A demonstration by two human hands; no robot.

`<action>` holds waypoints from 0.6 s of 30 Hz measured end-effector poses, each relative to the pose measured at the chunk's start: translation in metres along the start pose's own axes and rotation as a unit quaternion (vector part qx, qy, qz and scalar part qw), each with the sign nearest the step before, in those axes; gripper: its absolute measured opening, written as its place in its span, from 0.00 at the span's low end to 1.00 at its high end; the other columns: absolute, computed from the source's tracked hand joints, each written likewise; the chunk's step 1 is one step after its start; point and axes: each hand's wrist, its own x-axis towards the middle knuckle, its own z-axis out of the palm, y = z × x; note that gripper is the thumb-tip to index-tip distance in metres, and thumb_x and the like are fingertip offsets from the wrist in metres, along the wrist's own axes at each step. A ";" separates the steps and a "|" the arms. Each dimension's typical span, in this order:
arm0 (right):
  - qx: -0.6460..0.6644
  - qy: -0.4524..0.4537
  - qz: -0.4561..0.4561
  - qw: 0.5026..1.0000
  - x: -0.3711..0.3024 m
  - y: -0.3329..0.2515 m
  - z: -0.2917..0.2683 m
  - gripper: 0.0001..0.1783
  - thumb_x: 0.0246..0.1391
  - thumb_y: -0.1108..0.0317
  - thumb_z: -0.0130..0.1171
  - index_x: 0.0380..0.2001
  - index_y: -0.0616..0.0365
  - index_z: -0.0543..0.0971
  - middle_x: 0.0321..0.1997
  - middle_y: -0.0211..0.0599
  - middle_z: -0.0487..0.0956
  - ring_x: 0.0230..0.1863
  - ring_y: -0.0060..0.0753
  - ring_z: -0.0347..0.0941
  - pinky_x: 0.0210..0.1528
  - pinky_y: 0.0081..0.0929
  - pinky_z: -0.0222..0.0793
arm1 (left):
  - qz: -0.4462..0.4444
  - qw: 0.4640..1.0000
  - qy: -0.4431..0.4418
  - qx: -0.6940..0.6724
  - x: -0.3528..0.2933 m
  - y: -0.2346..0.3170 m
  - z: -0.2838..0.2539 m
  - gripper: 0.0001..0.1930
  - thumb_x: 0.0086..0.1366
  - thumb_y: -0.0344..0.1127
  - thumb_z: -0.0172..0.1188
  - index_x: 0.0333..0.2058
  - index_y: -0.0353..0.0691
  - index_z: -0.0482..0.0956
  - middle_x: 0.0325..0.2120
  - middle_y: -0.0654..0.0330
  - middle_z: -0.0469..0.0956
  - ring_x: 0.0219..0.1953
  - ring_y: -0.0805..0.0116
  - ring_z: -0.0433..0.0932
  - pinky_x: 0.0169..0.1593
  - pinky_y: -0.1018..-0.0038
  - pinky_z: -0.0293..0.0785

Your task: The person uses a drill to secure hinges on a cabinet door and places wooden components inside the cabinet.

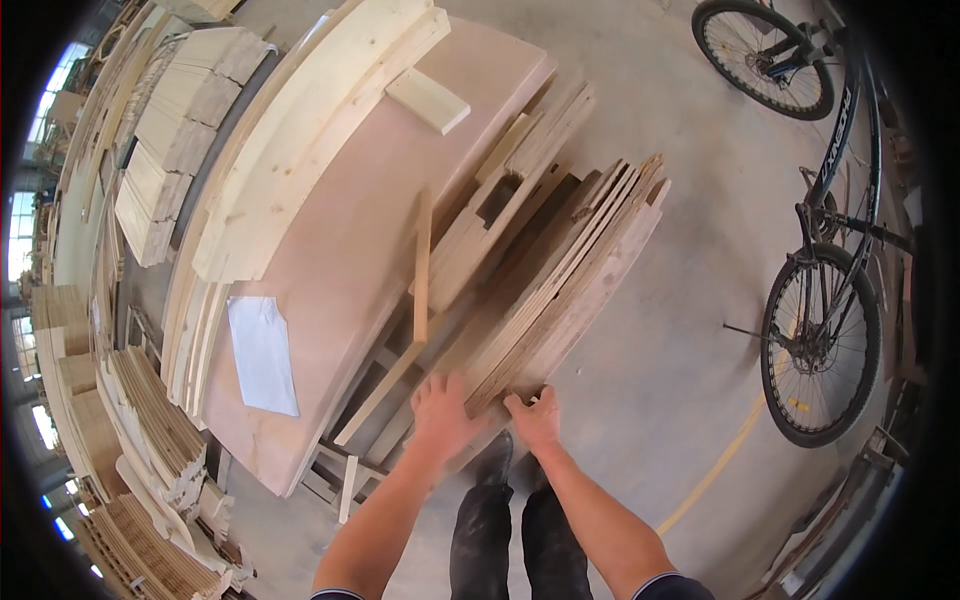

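Observation:
A bundle of long, rough wooden boards (590, 270) stands on edge in front of me, its near end at my hands. My right hand (537, 420) is closed on the near end of the outermost board, with thumb and fingers curled at its edge. Left of the bundle's end, my left hand (442, 408) lies with fingers stretched forward, slightly blurred, against the wood. A thick timber with a rectangular cutout (497, 200) lies farther left. A thin wooden strip (422, 270) leans across the frame beside it.
A large brownish panel (350, 230) on the left bears pale planks (320, 130), a small wood block (430, 100) and a white paper sheet (263, 355). More stacked lumber (160, 410) fills the far left. A bicycle (825, 340) stands at the right, near a yellow floor line (715, 470).

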 end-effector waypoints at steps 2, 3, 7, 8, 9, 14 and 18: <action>0.068 -0.039 0.059 0.995 0.009 -0.005 -0.005 0.30 0.51 0.57 0.70 0.45 0.70 0.71 0.43 0.47 0.79 0.43 0.41 0.78 0.43 0.38 0.79 | -0.021 0.999 -0.021 0.016 -0.005 -0.008 -0.004 0.40 0.48 0.40 0.76 0.58 0.35 0.68 0.55 0.45 0.70 0.61 0.43 0.68 0.61 0.54 0.65; 0.135 -0.078 0.122 0.980 0.013 -0.007 -0.007 0.27 0.53 0.57 0.69 0.44 0.68 0.72 0.42 0.42 0.78 0.41 0.35 0.77 0.40 0.36 0.80 | -0.036 0.998 -0.054 -0.005 -0.004 -0.017 0.000 0.42 0.47 0.40 0.76 0.60 0.35 0.67 0.55 0.44 0.70 0.61 0.42 0.69 0.61 0.54 0.66; 0.142 -0.093 0.108 0.980 0.022 0.007 -0.007 0.23 0.58 0.58 0.66 0.46 0.66 0.72 0.43 0.38 0.78 0.41 0.31 0.78 0.37 0.33 0.81 | -0.027 0.998 -0.061 -0.007 -0.003 -0.030 0.016 0.46 0.46 0.40 0.76 0.63 0.34 0.64 0.54 0.43 0.72 0.57 0.42 0.74 0.61 0.56 0.69; 0.143 -0.083 0.112 0.980 0.024 0.008 -0.006 0.23 0.59 0.59 0.65 0.48 0.66 0.72 0.44 0.39 0.78 0.41 0.32 0.78 0.37 0.34 0.81 | -0.032 0.998 -0.060 -0.010 -0.007 -0.031 0.017 0.46 0.46 0.40 0.76 0.63 0.34 0.64 0.54 0.43 0.72 0.57 0.42 0.74 0.61 0.56 0.69; 0.143 -0.074 0.115 0.980 0.026 0.009 -0.005 0.24 0.59 0.59 0.64 0.49 0.66 0.71 0.45 0.40 0.78 0.41 0.33 0.79 0.38 0.34 0.81 | -0.033 0.999 -0.043 -0.009 -0.012 -0.031 0.017 0.46 0.46 0.39 0.76 0.63 0.33 0.64 0.54 0.42 0.72 0.58 0.41 0.73 0.62 0.55 0.69; 0.091 -0.125 0.118 0.981 0.026 0.012 -0.017 0.28 0.61 0.58 0.62 0.56 0.67 0.70 0.47 0.41 0.78 0.42 0.35 0.80 0.38 0.35 0.80 | -0.004 0.990 0.142 0.013 -0.062 -0.032 0.004 0.46 0.48 0.39 0.76 0.65 0.34 0.63 0.56 0.41 0.71 0.60 0.39 0.69 0.62 0.53 0.66; 0.024 -0.167 0.129 0.977 0.009 0.014 -0.031 0.31 0.61 0.59 0.62 0.60 0.68 0.69 0.49 0.43 0.79 0.43 0.35 0.81 0.39 0.35 0.78 | -0.106 0.981 0.142 -0.079 -0.154 -0.036 0.013 0.40 0.52 0.39 0.74 0.63 0.36 0.67 0.56 0.41 0.71 0.59 0.39 0.68 0.64 0.51 0.63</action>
